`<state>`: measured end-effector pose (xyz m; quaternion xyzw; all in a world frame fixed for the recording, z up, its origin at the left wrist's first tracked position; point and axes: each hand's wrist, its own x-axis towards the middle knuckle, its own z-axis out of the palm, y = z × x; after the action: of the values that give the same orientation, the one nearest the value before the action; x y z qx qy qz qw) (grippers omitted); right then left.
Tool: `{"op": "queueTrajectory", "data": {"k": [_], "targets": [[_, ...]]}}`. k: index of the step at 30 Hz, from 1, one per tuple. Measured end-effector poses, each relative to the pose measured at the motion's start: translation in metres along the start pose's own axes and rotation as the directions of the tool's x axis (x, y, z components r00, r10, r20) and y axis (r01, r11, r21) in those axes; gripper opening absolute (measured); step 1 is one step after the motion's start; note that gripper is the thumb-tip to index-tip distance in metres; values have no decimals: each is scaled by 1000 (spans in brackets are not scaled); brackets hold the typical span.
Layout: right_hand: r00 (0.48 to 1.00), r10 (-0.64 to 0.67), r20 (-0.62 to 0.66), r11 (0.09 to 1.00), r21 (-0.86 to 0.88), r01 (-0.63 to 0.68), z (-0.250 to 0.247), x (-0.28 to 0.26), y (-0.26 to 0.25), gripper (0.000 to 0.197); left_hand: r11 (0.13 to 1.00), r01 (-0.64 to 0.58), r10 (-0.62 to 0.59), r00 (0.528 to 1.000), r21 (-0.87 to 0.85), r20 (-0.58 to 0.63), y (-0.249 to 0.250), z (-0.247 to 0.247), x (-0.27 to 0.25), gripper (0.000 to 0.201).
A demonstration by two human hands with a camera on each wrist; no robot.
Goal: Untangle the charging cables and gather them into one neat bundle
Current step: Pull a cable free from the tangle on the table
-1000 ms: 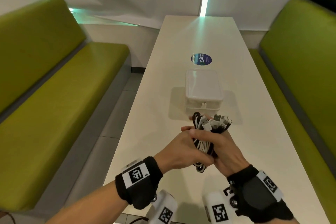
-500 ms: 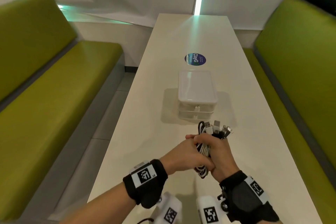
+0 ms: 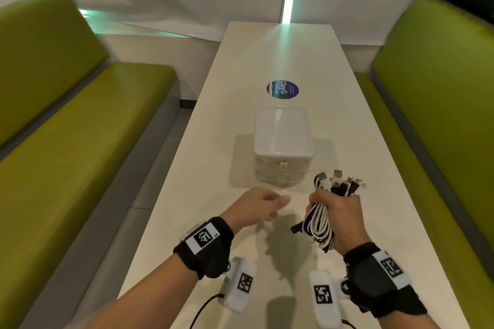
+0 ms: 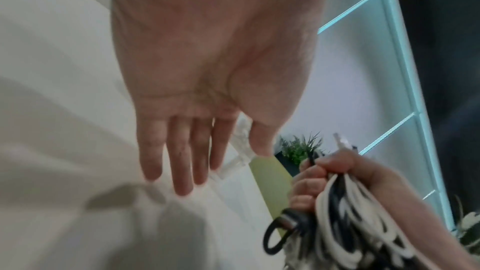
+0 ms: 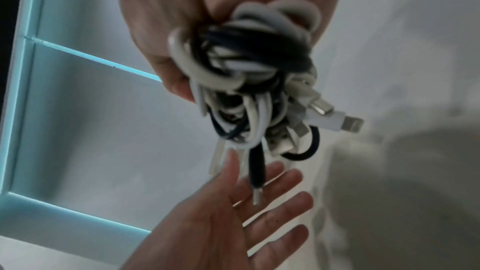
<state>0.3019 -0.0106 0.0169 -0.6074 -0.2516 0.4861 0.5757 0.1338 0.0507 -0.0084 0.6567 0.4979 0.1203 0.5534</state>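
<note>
A bundle of black and white charging cables (image 3: 320, 219) is gripped in my right hand (image 3: 339, 208) above the near part of the white table (image 3: 203, 184). Their plugs (image 3: 339, 184) fan out above the fist and the looped ends hang below it. In the right wrist view the cable bundle (image 5: 244, 81) fills the palm, with connectors sticking out to the right. A black loop (image 4: 272, 239) hangs from the bundle in the left wrist view. My left hand (image 3: 262, 203) hovers empty to the left of the bundle, its fingers (image 4: 182, 159) straight and apart from the cables.
A closed white plastic box (image 3: 283, 141) stands on the table just beyond both hands, with a round blue sticker (image 3: 282, 88) behind it. Green benches (image 3: 66, 147) run along both sides of the table. A wall closes the far end.
My left hand has let go of the bundle and drawn off to the left with its fingers spread. The right hand keeps its grip and has shifted slightly right.
</note>
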Motion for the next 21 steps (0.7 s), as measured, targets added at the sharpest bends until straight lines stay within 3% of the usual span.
{"op": "queueTrajectory", "data": {"k": [3, 6, 9, 12, 14, 18, 21], "targets": [[998, -62, 22, 993, -97, 64, -1, 9, -4, 23, 999, 23, -11, 974, 50, -226, -1, 10, 19, 42], [989, -132, 71, 970, -194, 143, 1, 15, -14, 26, 912, -3, 163, 921, 411, -354, 6, 20, 26, 44], [973, -157, 168, 926, -317, 204, 6, 23, -27, 15, 702, -33, 374, 867, 711, -328, 10, 27, 26, 48], [961, -107, 255, 905, -375, 200, 13, 37, -37, 70, 592, -24, 416, 866, 806, -279, 9, 29, 27, 51], [954, -66, 294, 898, -399, 185, 21, 44, -39, 87, 541, -27, 424, 872, 840, -245, 10, 30, 28, 48], [956, -5, 294, 885, -444, 141, 31, 46, -30, 86, 450, -10, 423, 883, 893, -203, 17, 29, 28, 18], [964, 17, 266, 890, -443, 107, 32, 44, -35, 77, 409, 0, 426, 884, 912, -191, 16, 27, 26, 24]]}}
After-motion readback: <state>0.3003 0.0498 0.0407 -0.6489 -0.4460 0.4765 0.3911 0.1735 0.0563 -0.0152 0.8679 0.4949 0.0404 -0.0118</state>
